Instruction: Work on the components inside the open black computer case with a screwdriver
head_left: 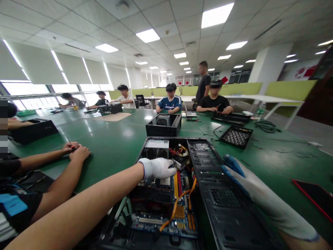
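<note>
Open black computer case [226,215] on green table [117,139]; blue motherboard [182,199]; power-supply label [157,143] too small to read. Left gloved hand [159,168] inside, cannot tell if pinching; right gloved hand [240,175] spread, at right edge.

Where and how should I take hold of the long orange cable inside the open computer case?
Probably pinch the orange cable along its middle, coming from above: the computer case is open upward, and that thin stretch crosses the motherboard with neither hand over it. The left gloved hand is farther in; the right gloved hand is at the case's right side.
</note>
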